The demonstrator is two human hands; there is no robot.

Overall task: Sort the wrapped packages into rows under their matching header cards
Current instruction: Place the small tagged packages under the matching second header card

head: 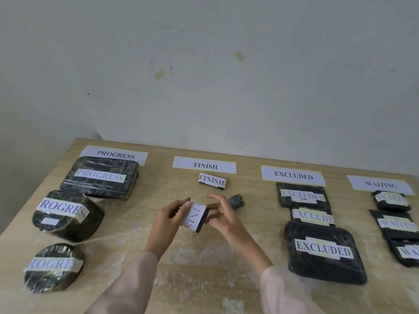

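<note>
Sleeves (127, 286) at the tabletop's (199, 264) near edge. Left grip (169, 214) and right grip (224, 215) both pinch the FINISH package (196, 216) over mid-tabletop, near-side of the FINISH card (204, 165). Risk: its label sits sideways, so it may land skewed or nudge the small dark package (236, 201) just beside.

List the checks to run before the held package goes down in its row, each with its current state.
1. Label matches the row: the held package reads FINISH, and the FINISH card is straight ahead. Ok.
2. Grip: the left hand and right hand both hold it, clear of the table. Ok.
3. Free spot: there is bare wood below the placed FINISH package. Ok.
4. Label orientation: the text runs sideways, unlike the placed one. Not ok.
5. Small dark package beside the right hand: no label is visible, so its row is unknown. Cannot tell.
</note>
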